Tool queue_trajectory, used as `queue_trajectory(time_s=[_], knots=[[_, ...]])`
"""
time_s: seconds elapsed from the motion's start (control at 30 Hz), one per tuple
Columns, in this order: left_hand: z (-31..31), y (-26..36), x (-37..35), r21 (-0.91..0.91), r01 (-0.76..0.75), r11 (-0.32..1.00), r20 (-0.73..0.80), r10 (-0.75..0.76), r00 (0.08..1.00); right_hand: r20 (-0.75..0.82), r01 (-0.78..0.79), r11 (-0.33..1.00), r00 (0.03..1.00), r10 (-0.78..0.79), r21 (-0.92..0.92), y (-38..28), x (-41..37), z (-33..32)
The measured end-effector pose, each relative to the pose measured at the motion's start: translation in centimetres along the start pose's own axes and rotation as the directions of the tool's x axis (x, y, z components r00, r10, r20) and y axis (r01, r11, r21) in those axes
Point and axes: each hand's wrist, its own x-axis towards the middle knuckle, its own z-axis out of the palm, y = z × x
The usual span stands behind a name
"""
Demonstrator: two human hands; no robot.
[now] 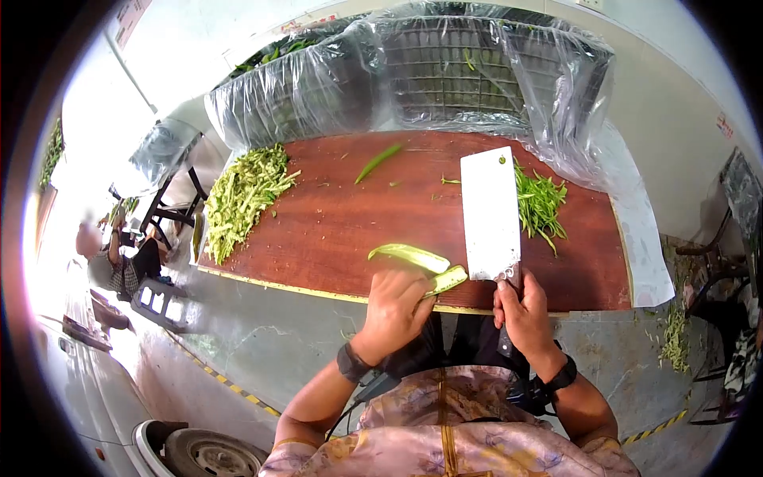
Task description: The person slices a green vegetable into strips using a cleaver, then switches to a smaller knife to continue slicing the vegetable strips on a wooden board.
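Note:
In my right hand (524, 314) is the dark handle of a cleaver (489, 211), with its broad pale blade pointing away from me over the board. My left hand (396, 312) is closed at the near edge, its fingers curled on a split long green pepper half (447, 280), cut face up. Another pepper half (409, 256) lies just beyond those fingers, pale inner side showing. Right of the blade is a heap of thin green pepper strips (542, 203), partly hidden by the cleaver. A slim whole green pepper (378, 163) lies farther back.
A large heap of pale green shreds (245, 199) covers the left end of the red-brown table (342, 215). Plastic-lined crates (453, 75) stand along the back. Another person (123, 258) sits at far left, near a stool (159, 306). Scraps (675, 338) litter the floor at right.

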Motion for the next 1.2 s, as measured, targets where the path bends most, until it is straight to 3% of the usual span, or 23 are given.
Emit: queue_trajectory(time_s=[0.23, 0.4, 0.7, 0.9, 1.2], knots=[[-0.2, 0.7, -0.3, 0.023, 0.017, 1.0, 0.019, -0.018, 1.0, -0.032, -0.016, 0.999, 0.999, 0.018, 0.048, 1.1, -0.4, 0.9], [-0.2, 1.5, -0.3, 0.045, 0.026, 0.999, 0.029, -0.028, 0.999, -0.049, 0.007, 0.979, 0.999, 0.003, 0.204, 1.3, -0.4, 1.7], [-0.2, 2.4, -0.5, 0.077, 0.004, 0.997, 0.035, -0.007, 0.999, -0.063, 0.018, 0.992, 0.998, -0.01, 0.128, 2.4, -0.3, 2.6], [0.3, 2.5, -0.8, 0.068, -0.002, 0.998, 0.028, 0.0, 1.0, -0.136, 0.0, 0.966, 0.99, 0.037, 0.258, 2.4, -0.3, 4.3], [1.0, 2.3, -0.9, 0.032, 0.032, 0.999, 0.007, -0.032, 0.999, -0.204, -0.008, 0.969, 0.977, 0.06, 0.247, 1.8, 0.7, 6.4]])
